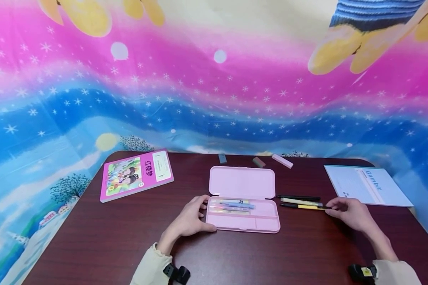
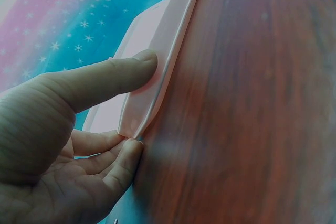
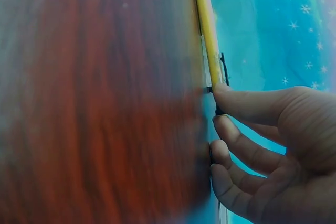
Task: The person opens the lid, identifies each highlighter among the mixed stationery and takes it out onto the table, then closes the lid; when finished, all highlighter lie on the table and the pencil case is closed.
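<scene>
A pink pencil case [image 1: 235, 224] lies with its lid [image 1: 241, 182] folded back. Several pens [image 1: 235, 206] are in its long compartment. My left hand [image 1: 190, 217] holds the case's left end, the thumb along the front wall [image 2: 163, 66] and the fingertips at the corner. Out to the right, my right hand [image 1: 351, 213] pinches the end of a yellow and black pen [image 1: 303, 206] between thumb and forefinger; its dark tip points toward the case. Beside that pen lie a pale pen [image 1: 299, 202] and a black pen [image 1: 301, 197].
Behind the case are a grey-blue block [image 1: 222, 158], a brown block [image 1: 259, 162] and a pale pink block [image 1: 282, 161]. A pink picture book [image 1: 137, 174] lies at the left, a light blue booklet [image 1: 367, 186] at the right. A printed cloth [image 1: 207, 99] hangs behind the table.
</scene>
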A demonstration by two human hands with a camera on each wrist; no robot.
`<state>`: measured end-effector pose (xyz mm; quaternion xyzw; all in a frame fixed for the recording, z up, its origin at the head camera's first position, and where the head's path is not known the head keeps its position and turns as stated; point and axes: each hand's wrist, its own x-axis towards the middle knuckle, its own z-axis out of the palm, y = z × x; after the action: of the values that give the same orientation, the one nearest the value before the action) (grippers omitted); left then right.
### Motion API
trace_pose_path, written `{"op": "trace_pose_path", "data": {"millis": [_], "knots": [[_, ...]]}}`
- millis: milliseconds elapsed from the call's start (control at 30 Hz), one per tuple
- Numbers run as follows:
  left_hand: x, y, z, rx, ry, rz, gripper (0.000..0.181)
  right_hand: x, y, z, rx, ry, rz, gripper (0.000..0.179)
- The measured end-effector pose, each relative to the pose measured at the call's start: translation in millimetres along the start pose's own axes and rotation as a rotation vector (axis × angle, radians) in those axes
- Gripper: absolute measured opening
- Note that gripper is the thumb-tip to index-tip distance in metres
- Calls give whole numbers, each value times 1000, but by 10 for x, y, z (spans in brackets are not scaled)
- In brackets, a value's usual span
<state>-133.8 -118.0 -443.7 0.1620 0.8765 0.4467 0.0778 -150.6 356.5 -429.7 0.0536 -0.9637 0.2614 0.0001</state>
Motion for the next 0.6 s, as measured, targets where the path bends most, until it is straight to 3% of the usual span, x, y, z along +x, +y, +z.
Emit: {"op": "trace_pose_path", "data": {"millis": [400,600], "knots": [[10,-4,0,5,1,24,80,8,-11,-15,-7,-5,16,19],[4,-13,4,11,3,32,82,-36,-179,-116,19,147,-40,17]]}}
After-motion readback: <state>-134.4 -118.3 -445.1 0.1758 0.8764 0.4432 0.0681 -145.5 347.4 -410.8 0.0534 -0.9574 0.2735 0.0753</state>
